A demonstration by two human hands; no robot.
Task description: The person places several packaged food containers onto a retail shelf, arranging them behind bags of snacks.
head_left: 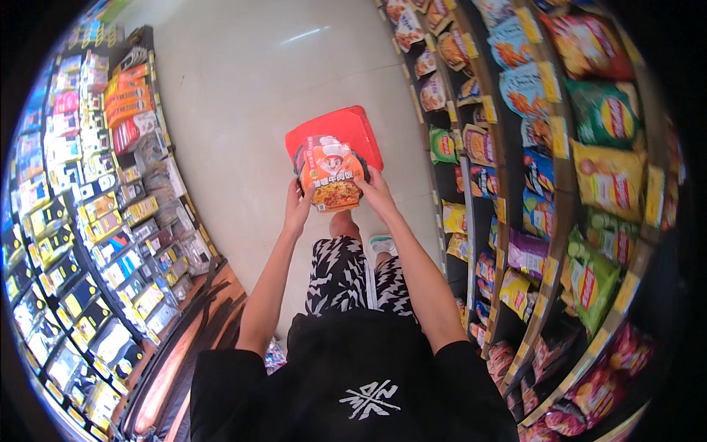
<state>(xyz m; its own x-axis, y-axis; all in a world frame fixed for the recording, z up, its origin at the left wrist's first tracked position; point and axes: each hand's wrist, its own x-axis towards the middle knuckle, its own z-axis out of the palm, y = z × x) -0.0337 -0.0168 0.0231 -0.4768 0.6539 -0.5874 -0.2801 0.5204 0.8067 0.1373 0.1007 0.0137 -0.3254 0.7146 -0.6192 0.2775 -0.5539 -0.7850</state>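
Note:
Both hands hold a packaged instant meal bowl (333,175) out in front of me, over the aisle. Its black bowl shows at the sides of an orange and red sleeve, which carries a cartoon chef and a food picture. My left hand (298,206) grips the left side, with the thumb on the front. On the opposite side, my right hand (378,196) is closed round the edge. The fingers behind the bowl are hidden. Beyond it sits a red, flat-topped object (361,132) on the floor, partly covered by the bowl; I cannot tell its exact kind.
Shelves on the right (541,295) hold several rows of chip and snack bags (610,180). To the left stands a rack of small hanging packages (96,221), with a brown wooden edge (221,283) low down. Pale floor tiles (243,96) run between them.

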